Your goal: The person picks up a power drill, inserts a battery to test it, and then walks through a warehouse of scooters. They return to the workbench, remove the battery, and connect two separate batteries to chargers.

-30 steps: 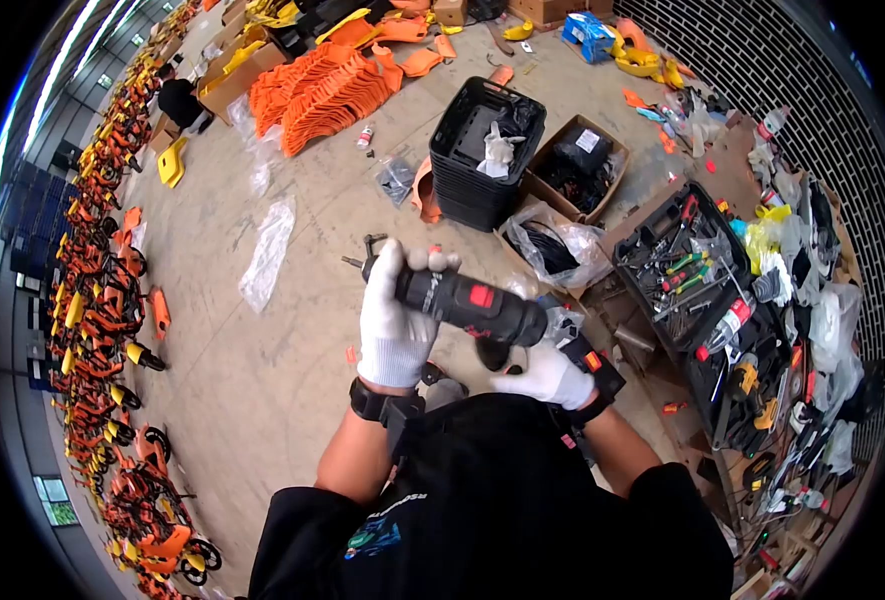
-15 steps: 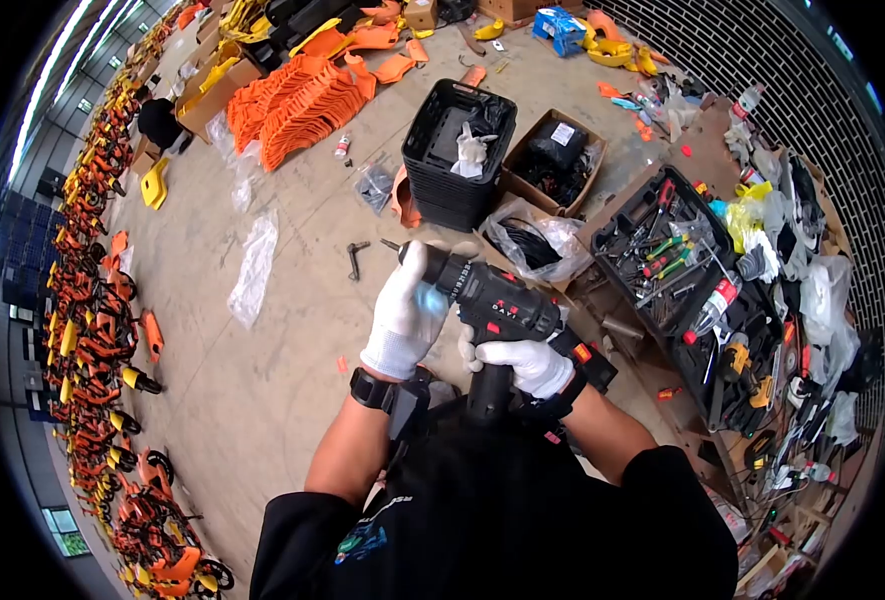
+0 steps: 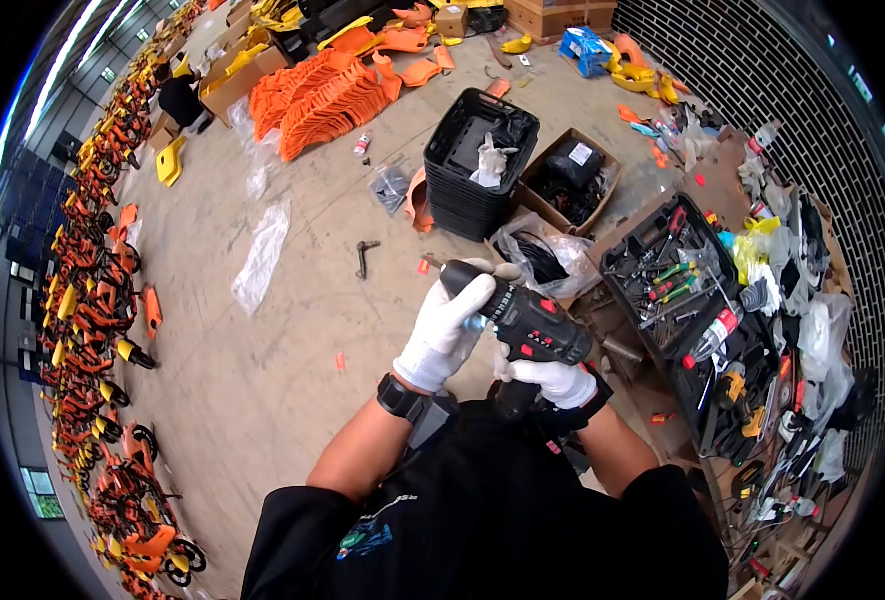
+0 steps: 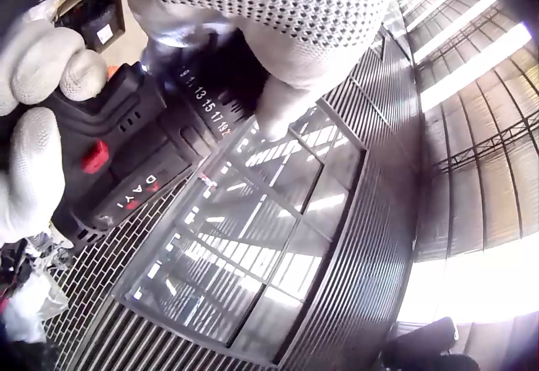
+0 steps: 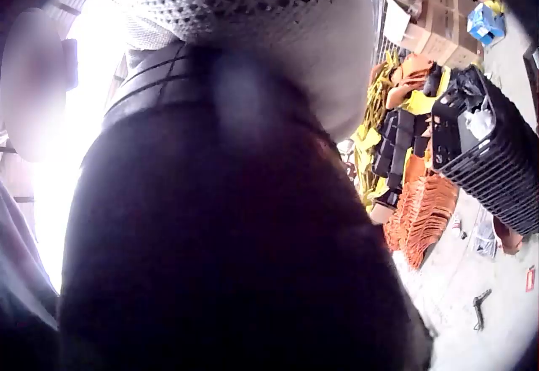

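Left hand (image 3: 440,338) clamps the drill (image 3: 540,328) near its front; right hand (image 3: 554,382) grips its handle (image 3: 514,400) — likely adjusting, needing steady support.

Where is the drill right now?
In the head view, the drill is just in front of the person's torso, right of centre, its handle in the right hand and its front end in the left hand.

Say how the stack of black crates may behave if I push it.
The black crates look stiff, with straight rims. Nested together, they would probably move as one, but the tall stack might tip if pushed high.
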Available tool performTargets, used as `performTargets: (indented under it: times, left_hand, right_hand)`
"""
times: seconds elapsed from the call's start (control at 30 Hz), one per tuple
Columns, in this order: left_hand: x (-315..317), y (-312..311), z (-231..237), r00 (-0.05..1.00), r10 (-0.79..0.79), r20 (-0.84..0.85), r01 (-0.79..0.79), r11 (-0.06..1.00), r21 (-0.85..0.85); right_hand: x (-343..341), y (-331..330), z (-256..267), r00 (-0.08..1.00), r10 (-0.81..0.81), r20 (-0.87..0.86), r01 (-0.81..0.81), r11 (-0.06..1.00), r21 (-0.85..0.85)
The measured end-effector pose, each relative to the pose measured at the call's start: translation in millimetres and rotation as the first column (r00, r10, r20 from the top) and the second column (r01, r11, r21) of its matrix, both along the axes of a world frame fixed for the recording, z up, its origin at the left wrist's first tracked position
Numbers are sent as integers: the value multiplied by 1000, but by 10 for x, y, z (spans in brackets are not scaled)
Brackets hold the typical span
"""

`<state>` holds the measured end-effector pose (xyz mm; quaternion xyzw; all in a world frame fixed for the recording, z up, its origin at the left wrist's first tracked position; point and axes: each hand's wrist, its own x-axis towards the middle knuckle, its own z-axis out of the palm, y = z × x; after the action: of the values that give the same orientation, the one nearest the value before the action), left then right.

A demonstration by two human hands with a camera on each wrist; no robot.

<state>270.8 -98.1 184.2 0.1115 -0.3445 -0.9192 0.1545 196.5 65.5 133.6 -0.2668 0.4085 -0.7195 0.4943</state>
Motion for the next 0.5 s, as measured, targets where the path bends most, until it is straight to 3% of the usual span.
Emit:
performTargets:
  times: [0.1,0.17,0.23,0.3,0.37,0.5]
  left_hand:
    - [3,45,104,1000,14,-3,-14,999,-51]
    - [11,81,202,999,23,38,-21,997,-68]
    - [2,85,198,1000,19,6,-18,994,-112]
    - [14,99,231,1000,25,-14,-27,988,-154]
    - [22,100,268,999,40,-24,-43,985,-165]
    - [43,32,349,999,29,-13,-32,970,-242]
  right_hand:
    - [-47,28,58,998,35,60,-34,999,-21]
    - [-87,48,195,997,55,53,-58,996,61]
    - [-75,37,176,998,54,-21,-54,998,19]
    - [-45,64,91,999,21,40,-21,1000,-1]
    - [-101,51,5,994,106,31,-104,993,-63]
    - [-63,-9,378,988,127,89,-129,992,17]
